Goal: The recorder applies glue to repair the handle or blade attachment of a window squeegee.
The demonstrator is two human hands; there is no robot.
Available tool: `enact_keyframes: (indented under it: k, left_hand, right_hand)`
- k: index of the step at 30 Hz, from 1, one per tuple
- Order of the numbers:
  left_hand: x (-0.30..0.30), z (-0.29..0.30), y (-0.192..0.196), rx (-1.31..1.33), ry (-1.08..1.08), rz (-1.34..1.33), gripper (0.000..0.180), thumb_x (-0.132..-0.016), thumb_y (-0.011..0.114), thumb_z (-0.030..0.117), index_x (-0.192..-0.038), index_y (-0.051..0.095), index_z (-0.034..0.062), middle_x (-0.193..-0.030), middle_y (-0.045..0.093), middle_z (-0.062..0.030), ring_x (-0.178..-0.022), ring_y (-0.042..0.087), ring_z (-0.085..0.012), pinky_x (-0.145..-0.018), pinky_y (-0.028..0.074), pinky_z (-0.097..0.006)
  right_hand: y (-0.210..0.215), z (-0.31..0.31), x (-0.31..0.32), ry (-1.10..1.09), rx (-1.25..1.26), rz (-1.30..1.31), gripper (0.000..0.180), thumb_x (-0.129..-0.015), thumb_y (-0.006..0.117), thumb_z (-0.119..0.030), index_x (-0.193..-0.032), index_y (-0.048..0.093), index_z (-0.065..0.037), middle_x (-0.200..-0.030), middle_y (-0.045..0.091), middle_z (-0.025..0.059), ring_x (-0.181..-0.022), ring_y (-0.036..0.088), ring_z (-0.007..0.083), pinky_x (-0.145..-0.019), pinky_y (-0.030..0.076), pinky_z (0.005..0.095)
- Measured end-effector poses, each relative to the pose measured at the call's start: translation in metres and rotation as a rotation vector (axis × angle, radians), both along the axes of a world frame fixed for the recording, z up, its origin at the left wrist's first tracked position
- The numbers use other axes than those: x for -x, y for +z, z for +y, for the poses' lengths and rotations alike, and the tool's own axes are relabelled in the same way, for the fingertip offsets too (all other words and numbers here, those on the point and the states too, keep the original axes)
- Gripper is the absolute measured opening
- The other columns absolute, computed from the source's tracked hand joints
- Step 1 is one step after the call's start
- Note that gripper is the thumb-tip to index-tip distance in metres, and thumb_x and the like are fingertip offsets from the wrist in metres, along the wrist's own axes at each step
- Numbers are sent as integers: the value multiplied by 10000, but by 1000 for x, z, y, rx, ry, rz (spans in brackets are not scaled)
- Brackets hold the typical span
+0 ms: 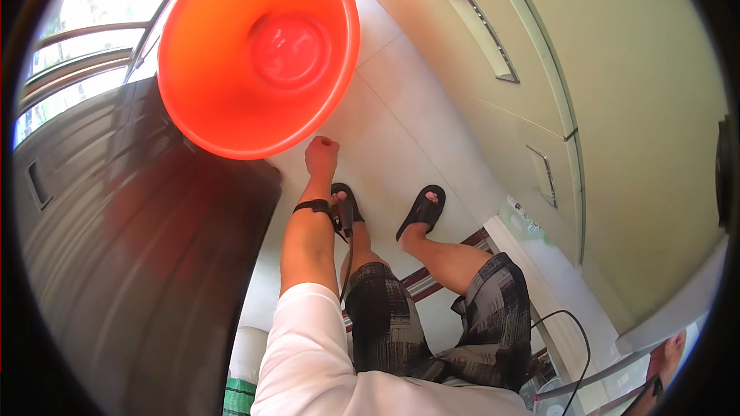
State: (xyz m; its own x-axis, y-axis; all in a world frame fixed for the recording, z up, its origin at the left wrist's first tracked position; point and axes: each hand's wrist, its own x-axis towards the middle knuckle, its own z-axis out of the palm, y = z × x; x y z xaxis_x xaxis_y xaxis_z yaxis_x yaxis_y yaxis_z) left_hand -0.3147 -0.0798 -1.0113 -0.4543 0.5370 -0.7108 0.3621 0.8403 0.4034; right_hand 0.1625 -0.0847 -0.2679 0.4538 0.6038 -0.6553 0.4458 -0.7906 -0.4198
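A large orange-red bucket (216, 100) fills the upper left, its wide mouth facing me and its inside bare down to the round bottom. Just below its near rim is my left hand (322, 156), closed into a fist. I see nothing in its fingers, and a black strap with a cable circles that forearm. At the lower right edge, part of my right hand (672, 350) shows beside grey bars, with a dark band near the wrist. Its fingers are too small and cut off to tell whether they hold anything.
A dark, glossy ribbed appliance top (154, 223) stands at the left below a barred window (92, 23). Pale cabinets with metal handles (486, 35) line the right. Beneath me lies a light tiled floor (393, 108). A clear plastic bottle (523, 217) is by the cabinet.
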Motion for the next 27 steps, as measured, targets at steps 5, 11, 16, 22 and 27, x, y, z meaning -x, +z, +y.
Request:
enact_keyframes:
  k: [5,11,16,22,27]
  left_hand:
    - [-50,-23,104,141,176,-360,74,-864,651,106,-912,656,49,-786,673,-99,-557,655,-185,-488,533,-334]
    - [-69,-36,220,81,266,-517,168,-926,638,48,-1065,612,-43,-860,658,-81,-681,696,-169,-543,589,-283]
    - [-117,40,437,-123,82,-642,224,-971,642,89,-1150,625,-44,-912,638,-51,-729,631,-120,-631,598,-279]
    - [-199,101,625,-411,-359,-657,179,-935,709,120,-1037,698,-27,-888,674,-69,-730,648,-121,-666,556,-256]
    - [-285,129,667,-523,-706,-489,122,-895,719,102,-997,723,36,-942,699,-77,-763,669,-151,-708,545,-301]
  right_hand:
    - [-44,17,-5,-50,-92,-63,629,-909,693,-519,-1300,528,-55,-1088,638,13,-1003,628,128,-797,542,320]
    - [-102,39,-45,-68,-72,42,250,-930,697,-267,-805,595,-76,-679,523,-38,-609,446,68,-553,356,247]
    - [-129,38,-49,-10,-48,-10,337,-874,746,-326,-916,694,4,-840,685,94,-778,611,183,-711,497,337]
    - [-122,40,-48,-96,-37,-27,397,-856,732,-386,-978,709,-9,-965,720,161,-931,684,282,-814,531,381]
    - [-124,33,-39,-142,-63,-52,404,-847,734,-419,-925,690,-25,-925,718,147,-884,686,291,-800,531,400]
